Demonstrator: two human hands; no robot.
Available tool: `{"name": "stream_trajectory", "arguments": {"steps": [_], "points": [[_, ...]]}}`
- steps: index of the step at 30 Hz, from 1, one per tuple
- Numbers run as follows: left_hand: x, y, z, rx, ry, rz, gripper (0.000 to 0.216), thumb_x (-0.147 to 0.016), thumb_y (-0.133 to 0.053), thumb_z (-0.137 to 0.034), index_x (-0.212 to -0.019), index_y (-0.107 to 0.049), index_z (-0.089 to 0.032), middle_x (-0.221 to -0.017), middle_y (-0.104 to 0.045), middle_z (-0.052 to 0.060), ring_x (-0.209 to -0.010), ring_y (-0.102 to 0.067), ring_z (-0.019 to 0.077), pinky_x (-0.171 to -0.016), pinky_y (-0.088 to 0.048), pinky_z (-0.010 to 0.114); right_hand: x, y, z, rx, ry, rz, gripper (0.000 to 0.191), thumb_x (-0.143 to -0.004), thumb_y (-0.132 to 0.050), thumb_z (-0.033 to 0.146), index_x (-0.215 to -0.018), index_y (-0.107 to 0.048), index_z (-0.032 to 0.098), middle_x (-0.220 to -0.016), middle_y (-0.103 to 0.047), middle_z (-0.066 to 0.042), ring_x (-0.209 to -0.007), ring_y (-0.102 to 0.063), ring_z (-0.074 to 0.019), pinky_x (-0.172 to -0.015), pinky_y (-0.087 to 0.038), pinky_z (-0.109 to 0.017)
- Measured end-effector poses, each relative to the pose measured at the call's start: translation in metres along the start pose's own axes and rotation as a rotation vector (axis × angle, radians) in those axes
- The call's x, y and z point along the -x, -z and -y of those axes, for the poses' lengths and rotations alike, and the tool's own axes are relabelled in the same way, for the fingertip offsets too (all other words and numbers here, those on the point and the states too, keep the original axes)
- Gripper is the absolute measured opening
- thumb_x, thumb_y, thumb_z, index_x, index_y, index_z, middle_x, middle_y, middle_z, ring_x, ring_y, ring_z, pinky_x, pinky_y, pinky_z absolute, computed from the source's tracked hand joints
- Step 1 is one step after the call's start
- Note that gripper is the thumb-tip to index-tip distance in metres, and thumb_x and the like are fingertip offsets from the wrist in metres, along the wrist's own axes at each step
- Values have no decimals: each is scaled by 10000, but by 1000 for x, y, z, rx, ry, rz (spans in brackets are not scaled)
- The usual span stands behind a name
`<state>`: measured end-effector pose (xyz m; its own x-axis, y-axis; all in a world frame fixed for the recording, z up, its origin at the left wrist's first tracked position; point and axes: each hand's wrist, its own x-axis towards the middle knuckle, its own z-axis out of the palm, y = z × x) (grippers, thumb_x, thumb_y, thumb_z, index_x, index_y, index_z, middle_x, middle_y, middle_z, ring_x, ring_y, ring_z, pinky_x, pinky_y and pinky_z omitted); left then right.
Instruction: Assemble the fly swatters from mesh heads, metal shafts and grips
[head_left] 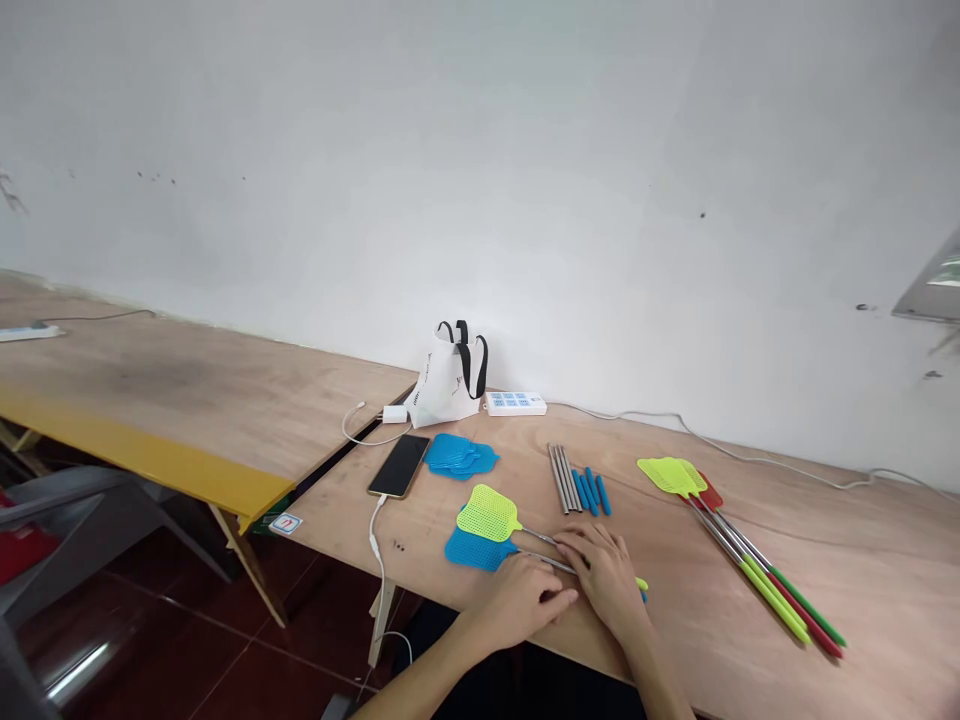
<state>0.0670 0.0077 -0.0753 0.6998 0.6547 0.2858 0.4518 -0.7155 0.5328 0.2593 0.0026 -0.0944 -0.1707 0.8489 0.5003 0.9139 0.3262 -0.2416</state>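
Observation:
Two fly swatters lie at the near edge of the wooden table (862, 560): a yellow-green head (489, 514) on top of a blue head (472, 550), their metal rods running right under my hands. My left hand (521, 600) rests curled over the rods, fingers closed on them. My right hand (604, 570) lies over the rods just to the right, fingers bent down onto them. A yellow-green handle end (642, 585) pokes out beyond my right hand.
Behind my hands lie metal rods (562, 478), blue grips (592, 492), a stack of blue swatter heads (459, 457) and a phone (399, 465) on a cable. Finished swatters (742, 545) lie to the right. A white bag (450, 378) and power strip (515, 403) stand by the wall.

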Motion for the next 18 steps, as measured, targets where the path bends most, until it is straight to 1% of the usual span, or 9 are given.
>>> {"name": "stream_trajectory", "arguments": {"steps": [2, 4, 6, 8, 11, 14, 18], "points": [[0, -1, 0, -31, -7, -2, 380, -978, -603, -312, -635, -697, -178, -697, -708, -1, -717, -635, 146, -698, -375, 253, 0, 2, 3, -3, 17, -59, 347, -1054, -384, 362, -1074, -723, 296, -1137, -707, -44, -1072, -635, -221, -859, -435, -361], [0, -1, -1, -66, -20, -8, 356, -976, -601, -300, -661, -708, -173, -712, -720, 9, -713, -637, 150, -684, -370, 255, 2, 4, 8, -36, 27, -106, 348, -1055, -380, 364, -1038, -714, 266, -1065, -714, -55, -1012, -654, -214, -829, -457, -336], [1, -1, 0, -108, -18, -24, 313, -973, -590, -274, -712, -728, -171, -749, -739, 22, -709, -640, 156, -645, -348, 260, 7, 5, 15, -103, 24, -116, 340, -1056, -389, 377, -975, -692, 247, -940, -712, -45, -872, -670, -193, -749, -465, -297], [1, -1, 0, -157, 19, -45, 283, -963, -579, -241, -739, -738, -171, -769, -748, 31, -682, -633, 155, -594, -307, 271, 15, 5, 22, -151, 26, -101, 348, -1055, -399, 400, -880, -651, 235, -796, -685, -19, -721, -655, -170, -660, -441, -268], [3, -1, 0, -204, 56, -38, 256, -914, -620, -227, -685, -718, -170, -731, -736, 30, -641, -606, 149, -553, -253, 288, 28, 4, 28, -104, 59, -79, 409, -1060, -367, 421, -759, -568, 232, -635, -620, 16, -583, -611, -159, -578, -372, -264], [3, -1, -1, -216, 27, -15, 244, -891, -651, -257, -668, -703, -173, -724, -726, 26, -646, -590, 147, -550, -239, 294, 34, 5, 28, -43, 70, -60, 428, -1062, -342, 428, -737, -540, 234, -603, -603, 24, -557, -598, -162, -565, -342, -269], [3, 1, -1, -213, 33, 5, 250, -914, -606, -243, -693, -702, -178, -736, -719, 22, -652, -577, 141, -552, -232, 290, 33, 4, 25, -24, 25, -31, 420, -1058, -358, 419, -719, -522, 233, -609, -606, 28, -567, -606, -163, -578, -336, -269]]}}
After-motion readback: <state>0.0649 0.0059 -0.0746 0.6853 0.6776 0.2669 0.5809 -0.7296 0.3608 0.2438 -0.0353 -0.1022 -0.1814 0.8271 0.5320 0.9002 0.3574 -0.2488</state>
